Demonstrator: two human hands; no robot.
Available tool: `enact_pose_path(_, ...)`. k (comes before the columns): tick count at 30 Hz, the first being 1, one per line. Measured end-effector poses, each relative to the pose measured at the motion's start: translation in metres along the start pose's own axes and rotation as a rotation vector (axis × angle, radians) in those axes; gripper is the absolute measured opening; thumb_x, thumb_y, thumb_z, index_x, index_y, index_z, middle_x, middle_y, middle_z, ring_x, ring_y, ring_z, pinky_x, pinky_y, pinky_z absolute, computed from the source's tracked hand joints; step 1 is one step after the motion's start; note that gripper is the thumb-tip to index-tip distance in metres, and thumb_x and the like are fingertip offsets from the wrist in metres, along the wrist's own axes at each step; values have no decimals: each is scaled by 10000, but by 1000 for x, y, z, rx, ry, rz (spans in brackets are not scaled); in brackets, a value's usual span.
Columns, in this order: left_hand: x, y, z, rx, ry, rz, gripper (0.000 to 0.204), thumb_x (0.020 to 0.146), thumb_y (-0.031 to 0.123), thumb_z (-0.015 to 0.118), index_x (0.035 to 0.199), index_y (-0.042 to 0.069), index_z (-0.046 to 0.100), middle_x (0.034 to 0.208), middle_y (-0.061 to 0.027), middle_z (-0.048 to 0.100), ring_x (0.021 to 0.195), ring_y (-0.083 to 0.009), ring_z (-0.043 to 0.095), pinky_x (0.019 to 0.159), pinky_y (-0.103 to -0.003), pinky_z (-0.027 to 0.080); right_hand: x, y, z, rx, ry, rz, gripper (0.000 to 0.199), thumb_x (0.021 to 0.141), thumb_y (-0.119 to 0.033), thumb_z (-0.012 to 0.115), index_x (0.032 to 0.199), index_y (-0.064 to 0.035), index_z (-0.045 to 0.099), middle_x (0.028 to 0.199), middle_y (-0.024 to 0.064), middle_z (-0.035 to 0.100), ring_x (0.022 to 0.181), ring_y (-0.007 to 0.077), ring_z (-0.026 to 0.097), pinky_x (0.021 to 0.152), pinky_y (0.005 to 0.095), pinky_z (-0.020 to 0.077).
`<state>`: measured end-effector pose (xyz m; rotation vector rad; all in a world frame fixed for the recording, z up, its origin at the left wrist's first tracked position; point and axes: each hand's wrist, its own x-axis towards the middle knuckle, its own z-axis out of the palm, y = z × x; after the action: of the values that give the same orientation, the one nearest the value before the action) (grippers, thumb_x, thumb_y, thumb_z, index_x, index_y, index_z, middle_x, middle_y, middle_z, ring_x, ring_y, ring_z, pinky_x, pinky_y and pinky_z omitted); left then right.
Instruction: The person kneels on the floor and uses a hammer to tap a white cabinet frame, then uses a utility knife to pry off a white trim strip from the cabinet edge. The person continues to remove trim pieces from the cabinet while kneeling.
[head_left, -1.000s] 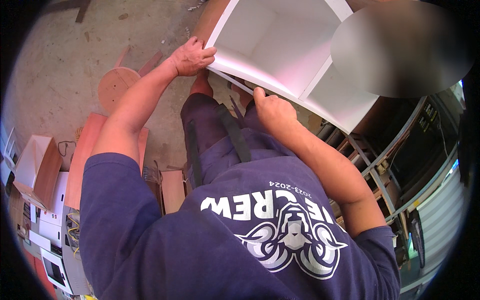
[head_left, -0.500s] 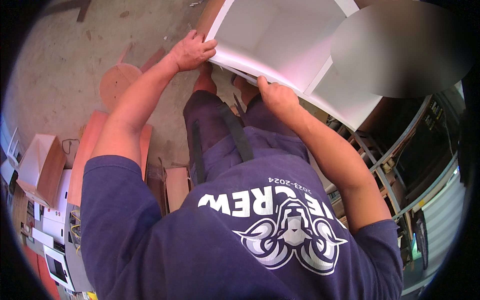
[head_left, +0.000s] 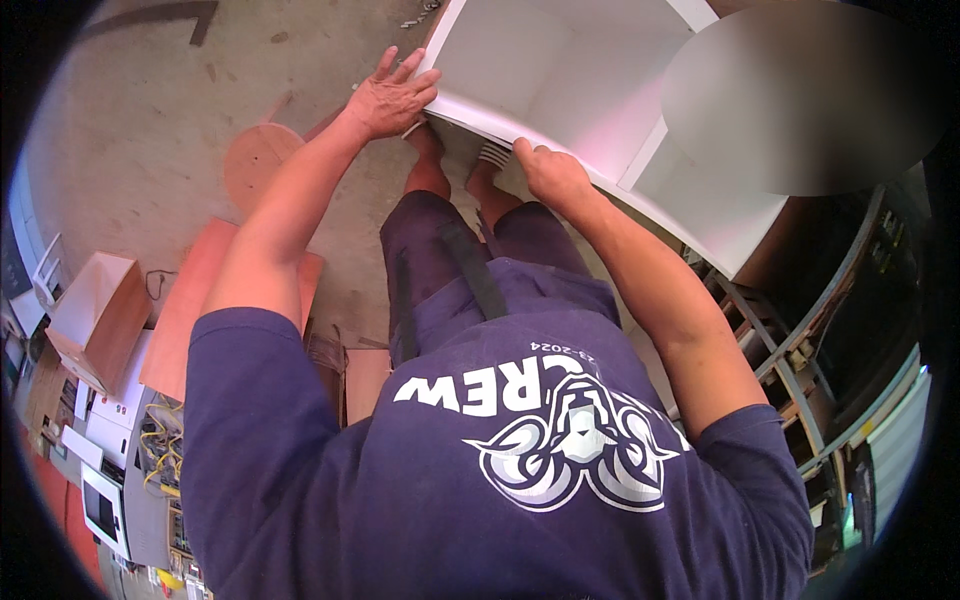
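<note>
Against a white cabinet [head_left: 500, 70], the left hand [head_left: 392, 98] rests splayed; the right hand [head_left: 555, 175] curls at its edge, whether pinching I cannot tell. A divider [head_left: 643, 155] splits the interior.

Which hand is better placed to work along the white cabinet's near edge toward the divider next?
Probably the right hand: it is at the near edge of the white cabinet, closer to the divider. The left hand is out at the cabinet's left corner, fingers spread.
</note>
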<state>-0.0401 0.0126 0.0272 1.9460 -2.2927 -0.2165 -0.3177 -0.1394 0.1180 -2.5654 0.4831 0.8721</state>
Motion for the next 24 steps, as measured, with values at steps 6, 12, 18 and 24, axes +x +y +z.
enact_pose_path(6, 9, 27, 4, -49, -2, 13, 406, 852, 335, 667, 1188, 146, 539, 1182, -34, 598, 1342, -241, 466, 1196, -579, 154, -15, -23, -14, 11, 116, 23, 141, 919, -114, 487, 1033, -30, 477, 809, 221, 649, 724, 399, 690, 603, 514, 552)
enact_pose_path(12, 21, 25, 14, -105, -52, 37, 255, 891, 255, 587, 1108, 139, 519, 994, -50, 581, 1190, -236, 573, 1174, -568, 261, -15, -21, -34, -1, 32, 66, 211, 911, -202, 534, 1028, -27, 542, 874, 215, 690, 791, 406, 706, 646, 509, 568)
enact_pose_path(18, 24, 27, 16, -57, 42, 27, 22, 887, 171, 522, 902, 156, 520, 794, -4, 524, 855, -183, 624, 1178, -526, 273, -10, -26, -45, 36, -15, 56, 180, 914, -171, 525, 1022, -30, 501, 828, 209, 688, 757, 382, 704, 615, 496, 561)
enact_pose_path(24, 24, 30, 20, 3, 80, 18, 22, 856, 147, 518, 840, 161, 515, 749, 1, 495, 765, -176, 600, 1173, -511, 291, -8, -32, -50, 107, -122, 149, 241, 917, -199, 566, 1074, -30, 498, 895, 221, 693, 859, 387, 701, 684, 506, 563)
